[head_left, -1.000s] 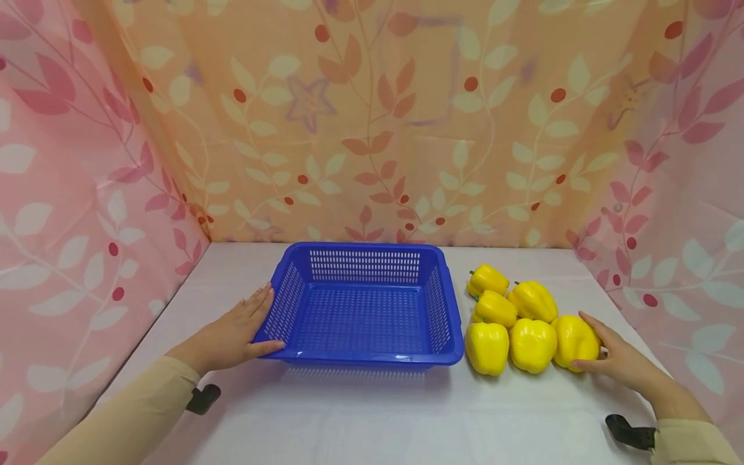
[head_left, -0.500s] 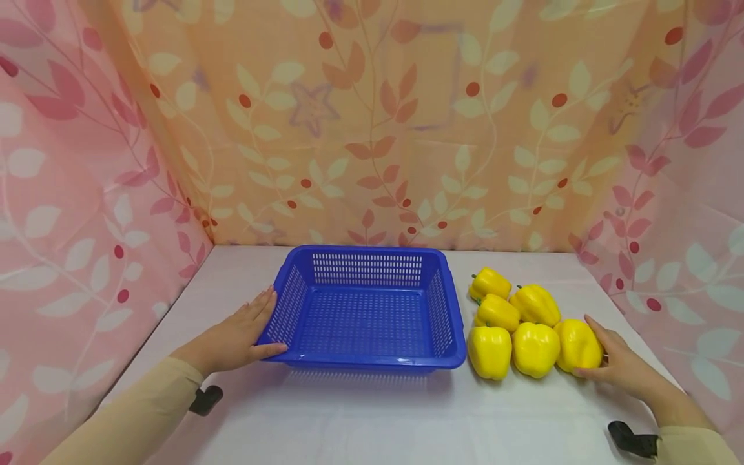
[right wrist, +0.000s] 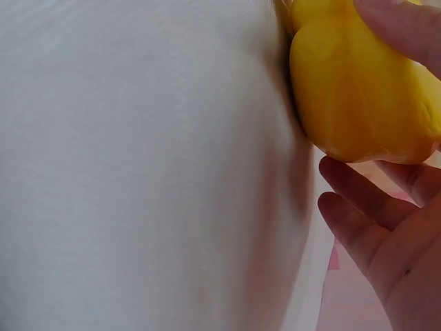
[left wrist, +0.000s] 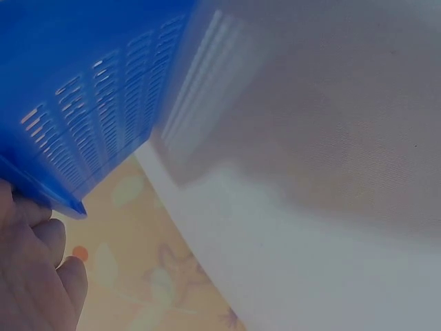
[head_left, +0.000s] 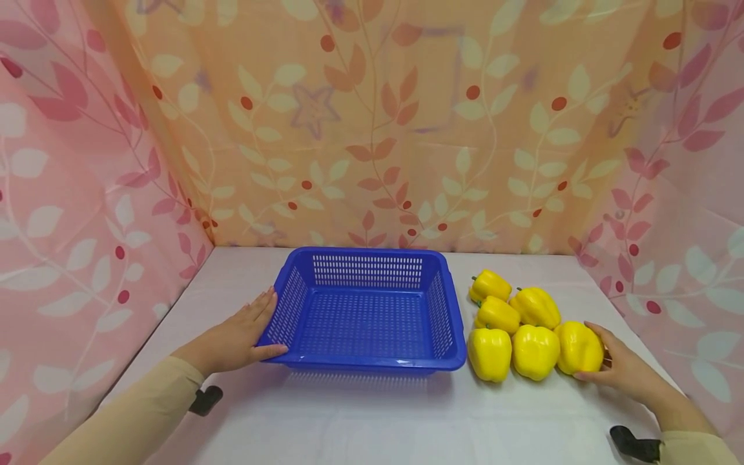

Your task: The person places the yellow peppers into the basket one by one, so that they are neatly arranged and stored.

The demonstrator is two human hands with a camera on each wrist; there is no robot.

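Pepper [head_left: 580, 349] sits at the front row's right end; right hand [head_left: 628, 369] holds it from the right. Narrow gap between other peppers [head_left: 535, 352] and basket [head_left: 360, 363]. Left hand [head_left: 239, 336], fingers straight, rests on basket's left rim. Table [head_left: 360, 420] extends in front.

Small glints mark the basket [head_left: 366, 362] in the bright head view; wrist views are dimmer.
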